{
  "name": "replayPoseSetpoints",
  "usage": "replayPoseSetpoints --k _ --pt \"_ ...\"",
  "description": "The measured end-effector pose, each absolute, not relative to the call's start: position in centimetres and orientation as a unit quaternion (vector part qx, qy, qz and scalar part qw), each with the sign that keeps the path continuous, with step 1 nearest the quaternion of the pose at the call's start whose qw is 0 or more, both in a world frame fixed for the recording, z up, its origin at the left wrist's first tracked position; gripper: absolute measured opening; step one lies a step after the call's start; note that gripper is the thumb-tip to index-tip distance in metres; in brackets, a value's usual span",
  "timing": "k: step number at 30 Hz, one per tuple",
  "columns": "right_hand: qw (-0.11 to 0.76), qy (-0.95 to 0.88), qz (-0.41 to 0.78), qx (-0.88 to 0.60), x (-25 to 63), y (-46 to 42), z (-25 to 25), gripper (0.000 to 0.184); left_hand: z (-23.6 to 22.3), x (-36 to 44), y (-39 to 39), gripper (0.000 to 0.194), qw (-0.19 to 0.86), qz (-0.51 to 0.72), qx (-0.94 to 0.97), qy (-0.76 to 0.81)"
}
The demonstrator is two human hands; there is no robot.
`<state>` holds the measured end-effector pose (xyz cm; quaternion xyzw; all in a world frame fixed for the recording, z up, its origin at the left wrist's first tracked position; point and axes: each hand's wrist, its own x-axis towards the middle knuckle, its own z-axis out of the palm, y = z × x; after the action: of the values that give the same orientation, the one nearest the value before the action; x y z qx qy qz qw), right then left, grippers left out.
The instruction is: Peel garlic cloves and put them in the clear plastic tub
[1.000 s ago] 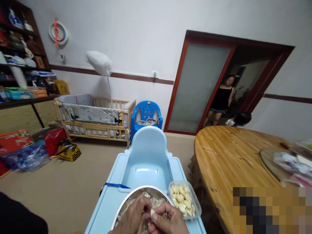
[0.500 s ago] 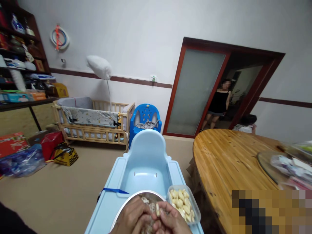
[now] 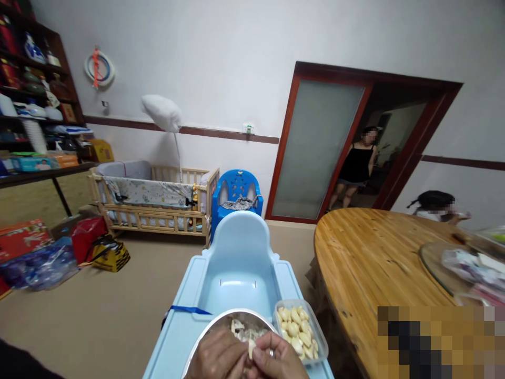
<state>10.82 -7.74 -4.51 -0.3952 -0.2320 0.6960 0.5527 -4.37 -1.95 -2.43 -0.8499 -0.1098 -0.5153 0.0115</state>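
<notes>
Between the fingertips of both hands is a pale garlic clove point(image 3: 251, 348). My left hand point(image 3: 219, 353) has its fingers curled and pinches the clove from the left. From the right, the thumb and fingers of my right hand point(image 3: 278, 357), which wears a ring, close on it too. Both hands are above a round metal bowl point(image 3: 209, 327) holding papery garlic skins point(image 3: 246, 331), partly hidden by the hands. Just right of the bowl, a clear plastic container point(image 3: 321, 345) is filled with several peeled garlic cloves point(image 3: 294, 329).
Bowl and container rest on a light blue child's high chair point(image 3: 240, 252). A wooden table point(image 3: 363, 252) stands to the right, with a person point(image 3: 436, 208) behind it. Another person point(image 3: 357, 163) stands in the doorway. A crib point(image 3: 158, 216) and blue chair point(image 3: 236, 192) are ahead.
My hands have drawn closer together around the clove, which has shifted slightly left and down. The person behind the table has moved right. The view has shifted slightly.
</notes>
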Motion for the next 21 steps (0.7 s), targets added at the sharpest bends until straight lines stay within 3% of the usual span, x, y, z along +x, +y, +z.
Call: replayPoseSetpoints --k 5,13,18,21 --pt "0.541 -0.243 0.693 -0.408 10.7 -8.0 -3.9 0.036 -2.8 -4.4 -2.0 0.019 0.034 -0.491 -0.859 -0.138" --pt "0.55 -0.243 0.697 -0.39 11.0 -7.9 -3.7 0.033 -3.9 -4.8 -1.7 0.018 -0.078 -0.483 -0.845 -0.216" --pt "0.571 -0.204 0.721 -0.336 11.3 -7.7 -3.5 0.043 -3.0 -5.1 -1.5 0.023 -0.082 -0.44 -0.881 -0.155" --pt "0.566 -0.203 0.727 -0.33 11.2 -7.7 -3.6 0.036 -3.7 -5.0 -1.4 0.018 -0.122 -0.431 -0.881 -0.153"
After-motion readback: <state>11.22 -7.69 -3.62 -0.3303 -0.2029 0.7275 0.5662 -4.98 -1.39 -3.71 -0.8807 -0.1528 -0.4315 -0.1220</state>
